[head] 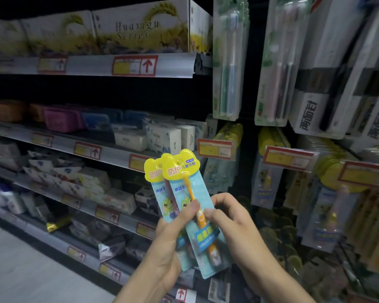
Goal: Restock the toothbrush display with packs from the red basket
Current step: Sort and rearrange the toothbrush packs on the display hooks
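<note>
We hold two packs fanned. Left hand grips their lower halves, thumb across the front. Right hand pinches the front pack at its edge. Basket not in view. Likely step: splitting off one pack. Next: lift it up-right of the grip to the matching hung packs and thread its hole on the hook. Headers read 防护 儿童牙刷; box up-left reads Huaxigu Series.

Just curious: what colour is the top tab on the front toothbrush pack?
The top tab is bright yellow, best seen in the head view.
</note>
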